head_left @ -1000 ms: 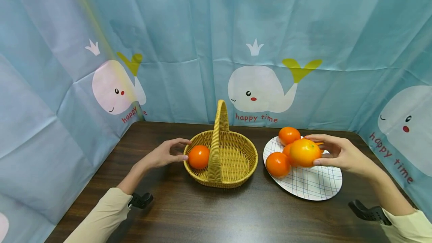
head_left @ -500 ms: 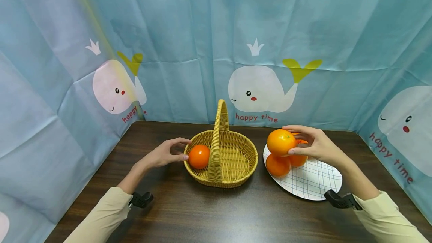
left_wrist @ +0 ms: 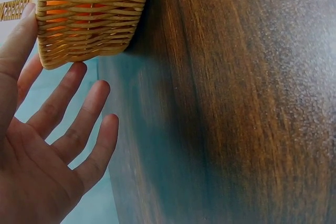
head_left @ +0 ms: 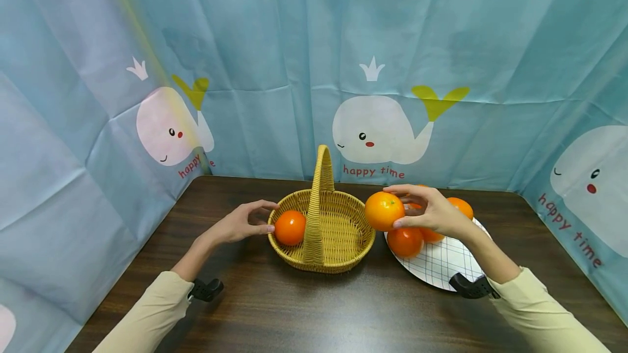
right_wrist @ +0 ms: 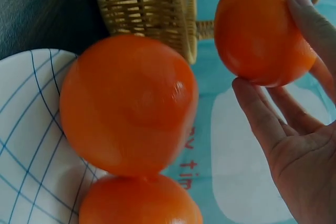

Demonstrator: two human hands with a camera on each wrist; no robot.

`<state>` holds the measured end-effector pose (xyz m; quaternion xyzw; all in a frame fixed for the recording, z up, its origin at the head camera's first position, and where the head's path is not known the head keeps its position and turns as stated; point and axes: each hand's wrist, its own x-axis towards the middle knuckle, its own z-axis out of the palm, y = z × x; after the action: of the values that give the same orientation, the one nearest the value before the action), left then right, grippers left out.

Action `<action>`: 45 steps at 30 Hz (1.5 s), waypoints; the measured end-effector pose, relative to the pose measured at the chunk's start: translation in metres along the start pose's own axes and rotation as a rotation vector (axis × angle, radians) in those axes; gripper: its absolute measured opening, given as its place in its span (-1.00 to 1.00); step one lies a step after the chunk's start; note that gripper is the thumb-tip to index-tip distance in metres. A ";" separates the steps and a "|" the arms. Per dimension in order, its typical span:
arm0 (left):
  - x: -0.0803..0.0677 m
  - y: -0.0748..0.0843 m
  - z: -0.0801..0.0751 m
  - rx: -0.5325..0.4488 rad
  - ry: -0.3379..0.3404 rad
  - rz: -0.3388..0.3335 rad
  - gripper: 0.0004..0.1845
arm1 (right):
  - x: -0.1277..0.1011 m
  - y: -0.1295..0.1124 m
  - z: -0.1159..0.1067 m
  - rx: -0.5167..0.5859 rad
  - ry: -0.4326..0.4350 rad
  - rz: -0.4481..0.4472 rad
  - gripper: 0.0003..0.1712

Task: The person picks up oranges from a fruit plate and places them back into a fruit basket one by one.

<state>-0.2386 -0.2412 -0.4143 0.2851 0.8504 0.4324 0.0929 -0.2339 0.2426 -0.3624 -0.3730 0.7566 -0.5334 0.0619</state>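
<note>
In the head view my right hand (head_left: 427,211) holds an orange (head_left: 384,211) by thumb and fingertips, raised beside the right rim of the yellow wicker basket (head_left: 343,233). The right wrist view shows this held orange (right_wrist: 260,32) between thumb and fingers. Another orange (head_left: 290,227) lies inside the basket, left of the handle. My left hand (head_left: 243,222) is at the basket's left rim, thumb and index fingertips touching it. In the left wrist view its other fingers (left_wrist: 94,98) are spread and nearly straight near the basket wall (left_wrist: 94,19).
A white plate (head_left: 456,263) with blue grid lines stands right of the basket, bearing several oranges (head_left: 405,243), partly hidden by my right hand. The dark wooden table (head_left: 314,315) reaches back to a blue curtain (head_left: 275,70) printed with whales.
My right hand has carried its orange leftward from over the plate to the basket's right rim. The left hand and the basket have stayed in place.
</note>
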 end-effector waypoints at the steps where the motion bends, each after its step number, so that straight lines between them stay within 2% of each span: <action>1: 0.000 0.000 0.000 0.000 0.001 -0.001 -0.43 | 0.002 0.001 0.002 -0.004 -0.004 -0.005 -0.24; 12: 0.001 -0.004 -0.001 0.005 -0.001 0.006 -0.43 | 0.015 0.003 0.018 0.020 -0.035 0.015 -0.24; 29: 0.001 0.000 0.000 -0.006 -0.001 -0.006 -0.42 | 0.027 0.008 0.043 -0.071 -0.075 0.047 -0.21; 40: 0.001 -0.001 0.001 -0.011 -0.004 -0.009 -0.43 | 0.032 0.014 0.050 -0.100 -0.112 0.031 -0.22; 45: -0.001 0.000 0.001 -0.019 0.004 -0.014 -0.43 | 0.029 0.011 0.047 -0.058 -0.099 0.025 -0.28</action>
<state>-0.2374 -0.2409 -0.4147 0.2774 0.8485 0.4402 0.0967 -0.2370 0.1904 -0.3826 -0.3913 0.7722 -0.4914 0.0951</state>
